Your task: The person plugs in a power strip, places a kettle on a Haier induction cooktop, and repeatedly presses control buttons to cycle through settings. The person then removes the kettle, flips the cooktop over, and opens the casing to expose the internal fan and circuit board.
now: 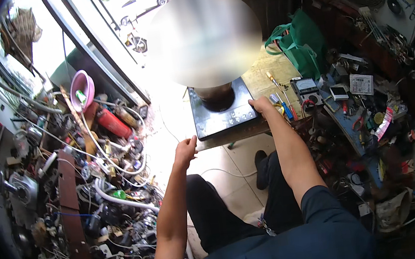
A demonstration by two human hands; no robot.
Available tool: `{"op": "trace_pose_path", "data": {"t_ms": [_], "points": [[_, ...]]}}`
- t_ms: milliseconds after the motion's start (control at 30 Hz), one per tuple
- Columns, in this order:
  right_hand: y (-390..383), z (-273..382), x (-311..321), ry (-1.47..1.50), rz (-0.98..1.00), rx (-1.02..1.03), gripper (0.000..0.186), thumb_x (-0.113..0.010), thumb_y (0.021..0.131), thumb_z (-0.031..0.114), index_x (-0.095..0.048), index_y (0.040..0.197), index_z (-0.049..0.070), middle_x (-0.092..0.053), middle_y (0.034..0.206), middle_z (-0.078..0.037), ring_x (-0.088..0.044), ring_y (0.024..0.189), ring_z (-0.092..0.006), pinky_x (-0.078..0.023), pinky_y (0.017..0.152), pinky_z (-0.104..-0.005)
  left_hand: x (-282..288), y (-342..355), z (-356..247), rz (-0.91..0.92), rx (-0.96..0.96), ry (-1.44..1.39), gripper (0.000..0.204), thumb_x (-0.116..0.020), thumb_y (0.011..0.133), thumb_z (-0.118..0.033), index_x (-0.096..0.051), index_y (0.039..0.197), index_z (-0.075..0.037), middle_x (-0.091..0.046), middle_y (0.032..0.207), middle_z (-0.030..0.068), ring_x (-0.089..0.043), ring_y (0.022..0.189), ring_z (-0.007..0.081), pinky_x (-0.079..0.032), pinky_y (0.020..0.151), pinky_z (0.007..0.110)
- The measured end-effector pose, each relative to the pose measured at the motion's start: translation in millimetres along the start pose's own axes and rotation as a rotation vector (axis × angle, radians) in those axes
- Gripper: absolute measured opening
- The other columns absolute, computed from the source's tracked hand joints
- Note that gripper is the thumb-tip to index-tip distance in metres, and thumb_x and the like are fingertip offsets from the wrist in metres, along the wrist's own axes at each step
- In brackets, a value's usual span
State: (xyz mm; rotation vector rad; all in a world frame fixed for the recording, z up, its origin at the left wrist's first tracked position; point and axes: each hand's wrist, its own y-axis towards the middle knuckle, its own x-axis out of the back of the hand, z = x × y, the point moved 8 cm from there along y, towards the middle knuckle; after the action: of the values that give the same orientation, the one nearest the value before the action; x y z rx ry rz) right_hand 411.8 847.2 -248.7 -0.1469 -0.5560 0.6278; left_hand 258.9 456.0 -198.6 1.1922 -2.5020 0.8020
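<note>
A black glass-topped induction cooktop (237, 117) lies on the wooden table, its touch controls along the near edge. My right hand (263, 107) grips its right side, thumb at the upper edge. At the near left corner my left hand (185, 151) is closed, thumb up; its fingertips are partly hidden. A dark round shape (216, 96) shows on the glass; I cannot tell whether it is a reflection or an object. A large blurred patch covers the far part of the cooktop.
The wooden table (259, 78) holds screwdrivers (286, 109), an analog multimeter (308, 90) and a green bag (302, 42). At right are pliers (358, 122) among parts. Heaped scrap fills the left floor, with a red cylinder (113, 122) and pink basin (82, 90). A white hose (124, 203) crosses it.
</note>
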Motion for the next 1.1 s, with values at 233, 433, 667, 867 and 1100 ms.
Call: {"op": "trace_pose_path", "data": {"t_ms": [233,433,667,867,1100], "points": [[31,-33,-14,0.272,0.097,-0.041,0.059,-0.078,0.091,0.036,-0.067,0.115,-0.016,-0.073,0.111,-0.025,-0.07,0.096,-0.0318,-0.054,0.08,-0.0454,-3,40,4,-0.01,0.06,-0.153,0.059,-0.06,0.104,-0.047,-0.062,0.13,0.005,-0.07,0.119,0.0139,-0.068,0.087,0.0191,-0.057,0.07,0.035],[38,7,-25,0.289,0.163,-0.015,0.062,-0.067,0.098,0.049,-0.072,0.095,-0.013,-0.072,0.087,-0.017,-0.067,0.08,-0.0224,-0.053,0.073,-0.0399,5,113,-7,-0.061,0.055,-0.372,0.049,-0.061,0.105,-0.044,-0.066,0.119,0.002,-0.066,0.101,0.0047,-0.062,0.074,0.0119,-0.049,0.059,0.027],[51,22,-16,-0.07,-0.007,0.121,0.065,-0.064,0.097,0.054,-0.069,0.089,-0.01,-0.07,0.085,-0.029,-0.07,0.082,-0.0329,-0.052,0.078,-0.044,-15,162,-39,-0.173,-0.088,-0.137,0.049,-0.06,0.106,-0.042,-0.069,0.112,0.006,-0.072,0.098,0.0096,-0.063,0.087,0.0152,-0.053,0.078,0.031],[40,45,-14,-0.068,-0.008,0.191,0.061,-0.063,0.101,0.05,-0.066,0.081,-0.008,-0.064,0.071,-0.019,-0.061,0.07,-0.0241,-0.049,0.069,-0.0431,-22,196,3,-0.15,-0.13,-0.26,0.053,-0.057,0.107,-0.043,-0.07,0.1,0.008,-0.07,0.083,0.012,-0.062,0.076,0.0178,-0.051,0.071,0.034],[43,45,-12,-0.058,0.001,0.21,0.058,-0.064,0.102,0.047,-0.06,0.075,-0.004,-0.052,0.065,-0.008,-0.047,0.067,-0.0147,-0.044,0.063,-0.0382,-17,188,-17,-0.239,-0.184,-0.094,0.057,-0.059,0.103,-0.048,-0.067,0.087,0.006,-0.069,0.082,0.0289,-0.07,0.079,0.0427,-0.053,0.072,0.048]]}}
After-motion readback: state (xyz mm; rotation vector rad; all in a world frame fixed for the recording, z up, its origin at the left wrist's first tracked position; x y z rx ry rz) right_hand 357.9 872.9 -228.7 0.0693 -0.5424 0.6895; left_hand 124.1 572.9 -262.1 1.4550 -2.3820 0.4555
